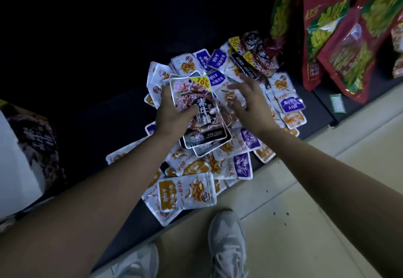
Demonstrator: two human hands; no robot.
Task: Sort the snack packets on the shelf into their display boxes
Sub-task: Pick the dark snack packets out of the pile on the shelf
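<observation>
Shelf (104,129) of dark matte board crosses the frame diagonally, bearing at its middle a loose heap of snack packets (189,192), flat glossy pouches labelled orange or purple. Crinkled red bags (340,38) crowd the upper right, and a white-sided display box (26,147) stands at the left edge. At centre the left hand (174,114) pinches a few larger black-and-silver packets (205,125), thumb on the front, while the right hand (246,101) hovers beside them, fingers spread.

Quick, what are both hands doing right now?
Left hand: holds a stack of black packets, thumb on top.
Right hand: open, fingers spread over the pile of packets, holding nothing.
</observation>
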